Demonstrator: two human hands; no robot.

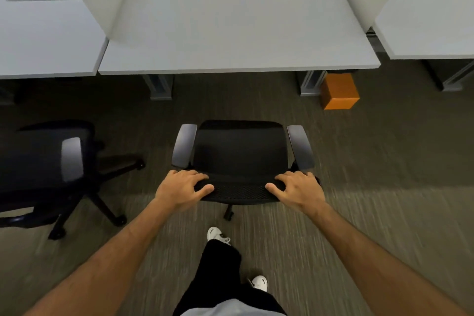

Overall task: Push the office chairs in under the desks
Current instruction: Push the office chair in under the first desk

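A pale grey desk [238,41] fills the upper middle of the frame, with white side panels rising at its upper left and upper right corners. More desks run off both upper edges. Below it, at the centre, a black mesh office chair [239,151] stands on the carpet [384,174], facing the desk and well clear of its front edge. A second black chair [48,159] sits at the left edge, turned sideways, its wheeled base showing. An orange box [339,91] lies on the floor beside the desk's right leg. The left hand [183,188] grips the top of the chair's backrest at its left end, fingers curled over the rim and thumb along the near side; the right hand [298,188] seems to hold the right end likewise.
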